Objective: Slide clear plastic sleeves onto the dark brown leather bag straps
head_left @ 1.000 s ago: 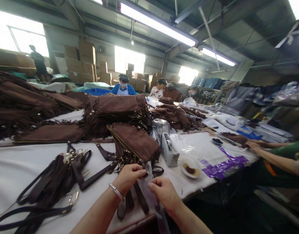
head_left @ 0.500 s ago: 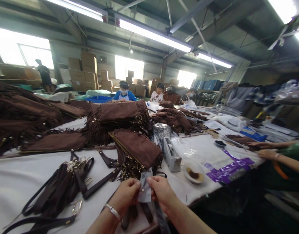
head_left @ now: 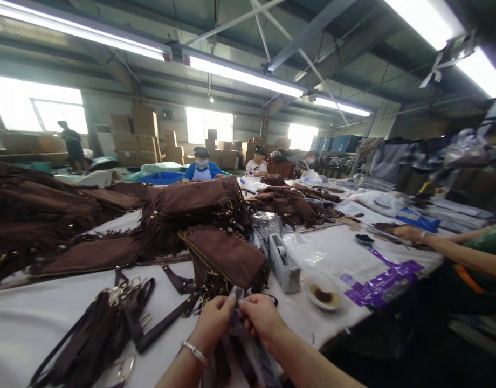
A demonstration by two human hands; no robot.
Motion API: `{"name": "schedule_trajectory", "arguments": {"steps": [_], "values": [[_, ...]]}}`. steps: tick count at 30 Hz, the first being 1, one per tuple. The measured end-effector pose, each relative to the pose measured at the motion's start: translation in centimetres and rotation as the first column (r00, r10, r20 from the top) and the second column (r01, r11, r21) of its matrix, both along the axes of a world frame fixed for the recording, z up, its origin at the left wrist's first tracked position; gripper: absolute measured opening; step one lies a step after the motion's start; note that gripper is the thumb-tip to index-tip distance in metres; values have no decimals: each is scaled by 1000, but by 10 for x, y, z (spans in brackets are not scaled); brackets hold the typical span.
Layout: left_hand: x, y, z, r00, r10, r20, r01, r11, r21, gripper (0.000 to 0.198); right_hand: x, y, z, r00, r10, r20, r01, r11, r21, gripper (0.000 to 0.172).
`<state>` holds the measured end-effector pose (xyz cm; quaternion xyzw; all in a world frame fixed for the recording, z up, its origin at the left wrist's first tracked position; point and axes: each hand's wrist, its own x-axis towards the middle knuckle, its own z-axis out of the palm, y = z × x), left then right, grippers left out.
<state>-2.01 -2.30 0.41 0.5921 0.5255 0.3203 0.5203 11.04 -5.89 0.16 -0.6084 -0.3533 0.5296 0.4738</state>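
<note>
Two bare hands meet at the near edge of the work in the head view, the only one; the left hand and the right hand are both closed in a thumb-and-finger pinch on a small translucent plastic piece, which sits between them, in front of the nearest fringed brown bag. Half a second ago that piece was spread nearly flat toward the camera; now it looks narrower and gathered, with the thumbs closer together and much of it covered by the fingers; this reads as a change of grip within one small handling step, not a release, since neither pinch has let go. Whether anything is inside the plastic cannot be told now; dark straps hang just below the hands, and what they join is hidden.

Little else has shifted; the tape dispenser and the white dish keep their places on the tabletop, right of the bag; loose straps with gold clasps lie well to the left, untouched; at far right a co-worker's hand is busy over dark material, apart from this work.
</note>
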Motion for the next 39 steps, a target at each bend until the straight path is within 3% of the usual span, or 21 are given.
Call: {"name": "schedule_trajectory", "arguments": {"steps": [3, 6, 8, 10, 12, 14, 19, 25, 31, 34, 39], "values": [[6, 7, 4, 1000, -25, 4, 25, 999, -31, 43, 0, 1, 4, 984, 38, 171, -45, 998, 40, 26], [10, 8, 6, 999, -29, 27, 30, 999, -41, 44, 10, -4, 12, 887, -42, 461, -77, 968, 237, 23], [10, 7, 7, 999, -32, 32, 33, 999, -30, 45, 19, -8, 20, 763, -152, 629, -169, 892, 420, 23], [10, 6, 8, 999, -33, 24, 33, 999, 4, 43, 26, -8, 26, 609, -201, 768, -355, 796, 490, 31], [9, 6, 8, 999, -40, 11, 39, 998, 50, 39, 29, -4, 31, 433, -219, 874, -531, 722, 444, 25], [7, 6, 8, 999, -53, -5, 53, 994, 97, 35, 29, 3, 34, 297, -241, 924, -618, 689, 378, 19], [0, 1, 9, 997, -63, -50, 73, 971, 227, 31, 24, 19, 44, 173, -188, 967, -695, 672, 254, 20], [-1, -8, 7, 960, -10, -280, 140, 883, 447, 33, 15, 32, 72, 11, -14, 1000, -664, 748, 18, 17], [-4, -9, 7, 878, 16, -478, 229, 863, 450, 35, 3, 39, 96, -225, 64, 972, -757, 617, -216, 16], [-7, -11, 6, 862, 18, -507, 244, 862, 445, 36, 2, 39, 98, -261, 65, 963, -767, 592, -248, 16], [-7, -14, 10, 895, -8, -445, 232, 861, 452, 32, 7, 45, 87, -216, 66, 974, -782, 585, -213, 15]]}}
